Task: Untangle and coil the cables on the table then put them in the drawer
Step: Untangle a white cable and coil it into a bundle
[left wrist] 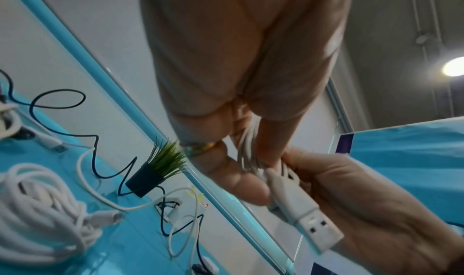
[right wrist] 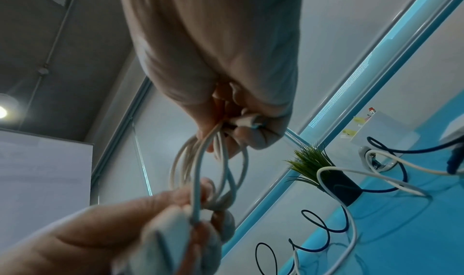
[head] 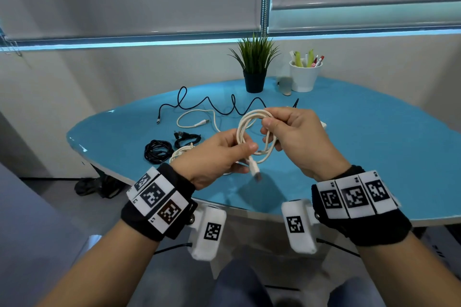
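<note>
Here, 2 hands (head: 259, 142) pinched the white cable (head: 252, 132) above the desk (head: 374, 157); loosened fingers could let its loops spring apart.

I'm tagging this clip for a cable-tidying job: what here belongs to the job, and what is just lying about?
Job:
white cable coil, held by left hand and right hand
loose black cable
loose white cable
coiled black cables

Lying about:
potted plant
white pen pot
</note>
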{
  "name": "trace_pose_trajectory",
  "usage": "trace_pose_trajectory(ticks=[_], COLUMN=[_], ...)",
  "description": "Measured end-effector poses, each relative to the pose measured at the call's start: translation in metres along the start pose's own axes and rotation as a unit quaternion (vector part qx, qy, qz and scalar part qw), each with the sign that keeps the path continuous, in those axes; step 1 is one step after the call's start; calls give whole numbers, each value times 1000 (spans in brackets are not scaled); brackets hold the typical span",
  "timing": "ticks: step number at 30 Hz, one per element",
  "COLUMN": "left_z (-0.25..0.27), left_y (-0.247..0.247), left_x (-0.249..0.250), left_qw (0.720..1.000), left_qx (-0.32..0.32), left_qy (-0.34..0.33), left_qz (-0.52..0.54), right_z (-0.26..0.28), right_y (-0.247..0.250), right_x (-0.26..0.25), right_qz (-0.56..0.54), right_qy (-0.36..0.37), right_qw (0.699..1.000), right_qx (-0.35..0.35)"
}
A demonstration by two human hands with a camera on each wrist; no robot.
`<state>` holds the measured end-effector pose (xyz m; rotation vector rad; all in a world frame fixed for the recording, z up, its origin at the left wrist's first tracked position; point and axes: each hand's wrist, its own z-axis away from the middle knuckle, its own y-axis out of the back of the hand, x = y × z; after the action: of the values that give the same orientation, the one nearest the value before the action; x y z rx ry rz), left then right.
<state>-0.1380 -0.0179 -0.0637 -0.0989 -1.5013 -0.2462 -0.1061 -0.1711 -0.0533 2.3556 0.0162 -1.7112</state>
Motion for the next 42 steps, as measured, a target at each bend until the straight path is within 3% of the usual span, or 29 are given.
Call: trace_pose_trajectory(ticks=[7,13,19,24,29,34,38,42], left_z=[-2,-3,-3,-2,1,5,5,4], left_y=[0,4,4,13,29,38,48,49], left_x=[-3,-1,-7,-1,16,27,29,25], left_qw=[1000,999,997,988,984,966,949,945], left_qx=[23,25,9,22,108,164,215,224], left_qy=[-13,12,31,-41,-133,-192,-225,-228], left_qz=[5,18,-63,-146,-52,-55,-58,-71], right_z=[0,-4,-12,-12,-12,-4,-3,-5], right_y=[-3,-4,5,13,24,21,21,22], right_x=[-2,0,-2,-3,0,1,-4,-4], right_qz=[-36,-93,-69,-57,34,58,24,31], right_qy=[18,11,36,39,33,31,27,43], right_qw=[999,996,996,997,999,995,996,998], right_qx=[-29,14,50,16,-25,-74,-77,-41])
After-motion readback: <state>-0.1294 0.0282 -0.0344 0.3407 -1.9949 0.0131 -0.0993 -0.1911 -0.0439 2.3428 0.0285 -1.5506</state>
